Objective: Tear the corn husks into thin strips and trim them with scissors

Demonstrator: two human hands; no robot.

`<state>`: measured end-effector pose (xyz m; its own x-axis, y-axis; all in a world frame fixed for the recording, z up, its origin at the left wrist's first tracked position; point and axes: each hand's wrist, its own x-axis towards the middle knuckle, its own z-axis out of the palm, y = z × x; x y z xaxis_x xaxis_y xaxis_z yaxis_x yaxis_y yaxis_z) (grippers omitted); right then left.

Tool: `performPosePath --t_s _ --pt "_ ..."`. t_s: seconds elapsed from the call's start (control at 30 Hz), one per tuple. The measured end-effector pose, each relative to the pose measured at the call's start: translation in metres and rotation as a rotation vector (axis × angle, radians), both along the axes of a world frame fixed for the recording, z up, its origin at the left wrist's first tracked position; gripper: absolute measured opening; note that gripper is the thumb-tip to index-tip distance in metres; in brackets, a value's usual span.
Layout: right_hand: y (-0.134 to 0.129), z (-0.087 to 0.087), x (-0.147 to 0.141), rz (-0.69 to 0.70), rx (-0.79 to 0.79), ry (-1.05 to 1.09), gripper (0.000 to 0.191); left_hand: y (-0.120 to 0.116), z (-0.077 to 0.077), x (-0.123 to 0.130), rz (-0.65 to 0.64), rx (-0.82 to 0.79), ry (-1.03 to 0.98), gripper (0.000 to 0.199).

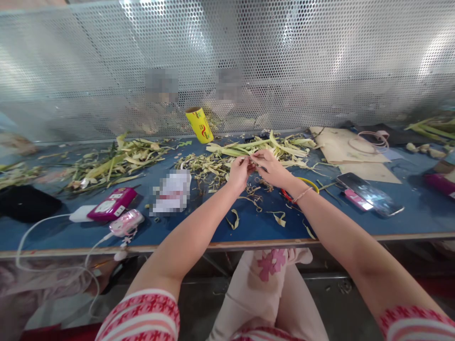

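Over the middle of the blue table, my left hand (240, 173) and my right hand (268, 166) meet with fingertips pinched together. Whatever lies between the fingers is too small to make out. Just behind them spreads a heap of pale green leaves and stalks (227, 150). Small curled dry scraps (213, 171) lie to the left of my hands. Beneath my right wrist, a yellow ring (313, 183) and a red ring rest on the table. A few loose peels (234, 220) are scattered nearer the front edge.
A yellow tube (199, 125) stands tilted near the perforated metal screen (302, 57). At left are another leaf pile (117, 163), a purple device (113, 204) and a pink case (127, 222) with cables. Rightward lie a phone (369, 193) and brown paper (341, 144). The table edge (263, 245) is in front.
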<state>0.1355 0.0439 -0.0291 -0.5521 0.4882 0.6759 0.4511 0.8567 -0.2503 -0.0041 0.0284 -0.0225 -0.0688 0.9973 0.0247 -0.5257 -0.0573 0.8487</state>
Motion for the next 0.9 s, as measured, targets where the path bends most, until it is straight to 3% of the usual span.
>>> performPosePath --t_s 0.53,0.9 --pt "-0.0044 0.0067 -0.0018 -0.017 0.029 0.071 0.027 -0.0043 0.0053 -0.0001 0.0 -0.034 -0.014 0.02" --pt "-0.0028 0.0078 -0.0026 -0.046 0.019 0.099 0.025 -0.0032 0.0035 -0.0008 0.008 -0.028 0.025 0.017"
